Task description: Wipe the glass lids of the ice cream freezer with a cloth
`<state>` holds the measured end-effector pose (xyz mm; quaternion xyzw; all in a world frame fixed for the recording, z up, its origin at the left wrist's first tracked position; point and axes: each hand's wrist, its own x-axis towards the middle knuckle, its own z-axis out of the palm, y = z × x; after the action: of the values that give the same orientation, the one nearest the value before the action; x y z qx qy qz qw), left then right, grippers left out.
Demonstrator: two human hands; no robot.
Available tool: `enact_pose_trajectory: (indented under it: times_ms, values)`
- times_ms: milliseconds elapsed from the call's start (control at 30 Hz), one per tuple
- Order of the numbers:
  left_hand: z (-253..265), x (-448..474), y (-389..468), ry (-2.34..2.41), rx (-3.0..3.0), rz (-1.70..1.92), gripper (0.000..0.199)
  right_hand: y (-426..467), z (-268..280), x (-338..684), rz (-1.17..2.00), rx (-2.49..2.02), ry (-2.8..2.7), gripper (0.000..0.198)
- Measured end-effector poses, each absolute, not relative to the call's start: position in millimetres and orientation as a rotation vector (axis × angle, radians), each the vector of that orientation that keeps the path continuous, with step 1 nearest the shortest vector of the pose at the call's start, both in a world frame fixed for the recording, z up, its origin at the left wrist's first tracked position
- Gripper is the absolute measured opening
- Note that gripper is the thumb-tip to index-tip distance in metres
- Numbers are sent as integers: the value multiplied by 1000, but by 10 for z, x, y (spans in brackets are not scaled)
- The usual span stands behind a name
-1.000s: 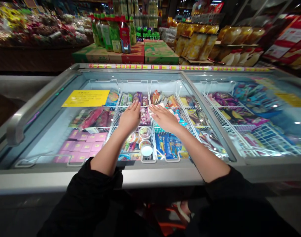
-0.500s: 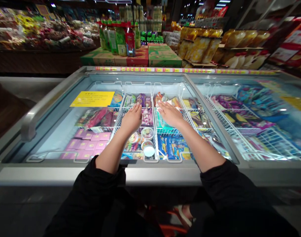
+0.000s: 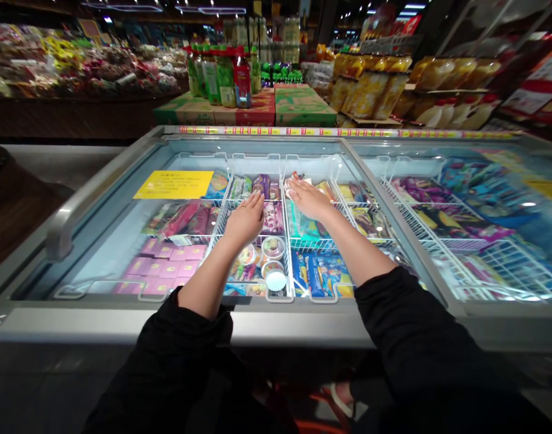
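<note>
A chest freezer (image 3: 330, 328) with a glass top stretches across the view in front of me. My left hand (image 3: 245, 222) is over its middle, palm down, fingers extended and close together, with purple-and-white ice cream packs (image 3: 272, 217) beside it. To the right, my right hand (image 3: 309, 199) is also palm down with its fingers stretched out, above a wire basket (image 3: 318, 244) of wrapped ice creams. Teal packs (image 3: 305, 226) show below that hand. Both hands look empty; whether they touch the glass is hard to tell. Clear round tubs (image 3: 272, 247) are near my left forearm.
A yellow sign (image 3: 174, 184) lies at the freezer's left, above pink boxes (image 3: 167, 265). A curved grey handle (image 3: 61, 232) rises at the left edge. Behind stand green and red bottles (image 3: 242, 78) on cartons (image 3: 305, 105), and jars (image 3: 364, 93) of yellow fruit.
My right hand has moved slightly up and left in the view. My left hand keeps almost the same pose. The whole scene has shifted slightly down and right.
</note>
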<state>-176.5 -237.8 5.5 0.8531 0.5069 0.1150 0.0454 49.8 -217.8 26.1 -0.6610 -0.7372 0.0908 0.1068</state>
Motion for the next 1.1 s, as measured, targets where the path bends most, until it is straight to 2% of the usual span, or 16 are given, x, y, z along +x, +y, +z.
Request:
enact_pose_trajectory:
  times_ms: [233, 400, 567, 900, 1100]
  values:
    - [112, -1711, -2401, 1564, 2580, 297, 58, -2796, 103, 472, 240, -1775, -2306, 63]
    - [110, -1737, -2397, 1548, 2596, 312, 59, -2422, 167, 144, 258, -1715, -2362, 63]
    - [128, -1753, -2409, 1542, 2601, 288, 59, -1986, 245, 321, 265, -1855, -2276, 64]
    - [149, -1724, -2418, 1569, 2591, 312, 58, -2389, 122, 471, 232, -1917, -2261, 65]
    - [158, -1670, -2449, 1652, 2580, 333, 57, -2096, 256, 293, 238, -1869, -2295, 64]
